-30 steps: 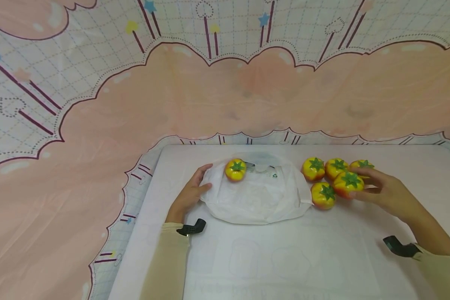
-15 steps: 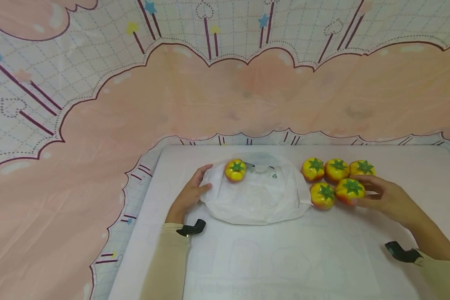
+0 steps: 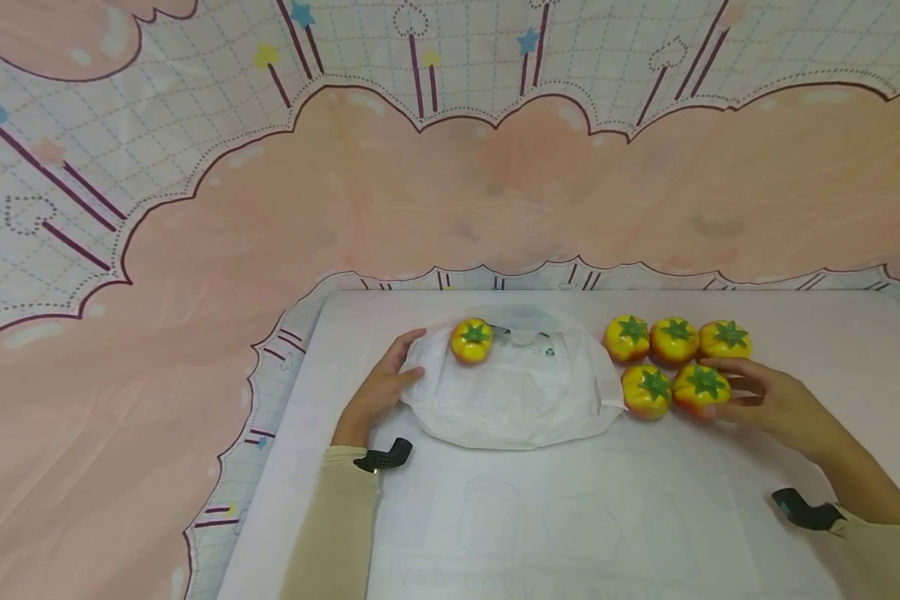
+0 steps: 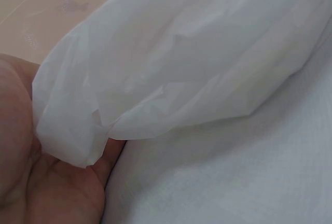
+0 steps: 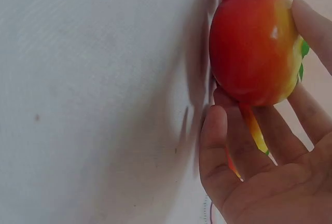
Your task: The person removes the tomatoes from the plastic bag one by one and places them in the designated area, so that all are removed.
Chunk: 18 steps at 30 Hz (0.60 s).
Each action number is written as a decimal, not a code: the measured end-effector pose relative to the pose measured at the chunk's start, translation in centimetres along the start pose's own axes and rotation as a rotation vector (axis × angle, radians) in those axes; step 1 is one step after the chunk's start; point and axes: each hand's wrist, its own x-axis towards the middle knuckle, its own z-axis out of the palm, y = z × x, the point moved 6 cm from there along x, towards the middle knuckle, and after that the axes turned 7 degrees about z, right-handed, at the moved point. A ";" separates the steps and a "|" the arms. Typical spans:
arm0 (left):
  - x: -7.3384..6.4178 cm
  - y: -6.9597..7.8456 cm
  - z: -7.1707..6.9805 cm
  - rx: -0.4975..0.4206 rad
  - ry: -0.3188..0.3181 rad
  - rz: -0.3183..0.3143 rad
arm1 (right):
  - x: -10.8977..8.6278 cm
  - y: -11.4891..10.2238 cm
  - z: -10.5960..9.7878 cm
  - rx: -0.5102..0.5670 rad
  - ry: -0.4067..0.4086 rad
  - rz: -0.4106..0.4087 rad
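My left hand (image 3: 378,387) grips the left end of a crumpled white plastic bag (image 3: 525,400); in the left wrist view the bag's corner (image 4: 72,130) lies between thumb and fingers. A yellow-red artificial tomato (image 3: 472,340) with a green star-shaped top shows at the bag's upper left. My right hand (image 3: 776,404) holds another tomato (image 3: 701,389) between thumb and spread fingers, low at the table. In the right wrist view the thumb meets one side of this tomato (image 5: 254,47), with fingers on the other side. It sits beside a front tomato (image 3: 647,392).
Behind these stands a row of tomatoes, left (image 3: 627,338), middle (image 3: 674,340) and right (image 3: 725,338). They are right of the bag on a white-covered table (image 3: 540,525). A patterned curtain (image 3: 495,192) rises behind the table.
The tomato in my right hand has moved slightly right and down, apart from the back row. My right hand has shifted down with it. The left hand and bag have stayed put.
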 end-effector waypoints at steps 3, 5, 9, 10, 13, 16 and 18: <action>0.0 0.1 0.1 0.003 0.001 0.000 | 0.0 0.1 0.2 0.013 -0.008 -0.001; 0.0 0.0 0.1 0.007 0.005 -0.004 | 0.0 0.2 0.2 0.016 -0.008 -0.003; 0.0 0.1 0.1 0.008 0.005 0.006 | 0.0 0.2 0.2 0.001 0.000 0.001; 0.0 0.1 0.1 0.007 0.006 0.006 | 0.1 0.2 0.2 0.002 -0.002 -0.003; 0.0 0.1 0.1 0.007 0.006 0.006 | 0.1 0.2 0.3 0.003 -0.009 -0.007; 0.0 0.1 0.0 0.011 0.012 -0.006 | 0.3 0.3 0.4 0.006 -0.018 -0.003; 0.0 0.1 0.0 0.013 0.012 -0.009 | 0.3 0.3 0.5 0.003 -0.018 0.002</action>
